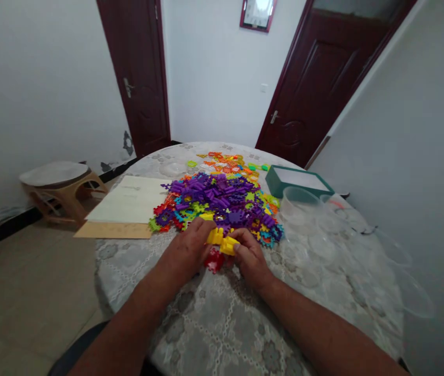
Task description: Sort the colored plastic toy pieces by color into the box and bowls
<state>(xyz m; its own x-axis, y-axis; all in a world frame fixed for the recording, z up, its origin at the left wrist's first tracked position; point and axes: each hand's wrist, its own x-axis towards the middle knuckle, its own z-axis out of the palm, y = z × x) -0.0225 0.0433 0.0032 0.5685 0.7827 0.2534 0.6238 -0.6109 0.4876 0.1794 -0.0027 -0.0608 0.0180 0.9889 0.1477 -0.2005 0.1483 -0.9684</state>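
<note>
- Your left hand [185, 256] and right hand [249, 258] pinch yellow blocks [222, 241] from both sides, fingers [241, 238] pressed together, bracing them.
- A red piece [214, 260] sits just below your fingers.
- A purple pile [218, 196] lies beyond them, within reach.

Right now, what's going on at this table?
A person is holding yellow interlocking plastic pieces between their left hand and right hand at a round, cloth-covered table. A red piece lies just below the hands, next to a heap of mostly purple pieces. A teal box and clear plastic bowls sit to the right.
</note>
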